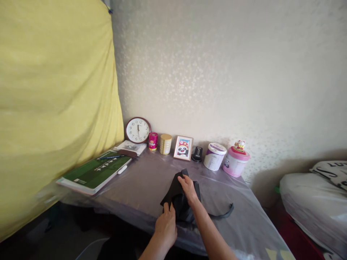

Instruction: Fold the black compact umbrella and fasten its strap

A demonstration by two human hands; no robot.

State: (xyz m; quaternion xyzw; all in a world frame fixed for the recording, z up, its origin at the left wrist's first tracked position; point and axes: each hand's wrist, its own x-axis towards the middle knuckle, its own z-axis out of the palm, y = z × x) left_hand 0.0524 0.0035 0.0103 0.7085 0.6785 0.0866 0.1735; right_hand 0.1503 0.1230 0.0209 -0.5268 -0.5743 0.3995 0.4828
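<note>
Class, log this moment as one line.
Left hand: holds black cloth, near side | right hand: holds it, farther up | strap: right, on table

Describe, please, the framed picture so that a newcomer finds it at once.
Look at the far edge of the table, where a row of things stands before the patterned wall. Near the middle of this row, the framed picture stands between a yellow-lidded tin and a small black device. Unlike these neighbours, it is a thin rectangle, showing a panda in a red hat.

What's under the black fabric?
Around the black fabric, held by the left hand and right hand, the table shows. Anything directly beneath is covered; can't tell.
</note>
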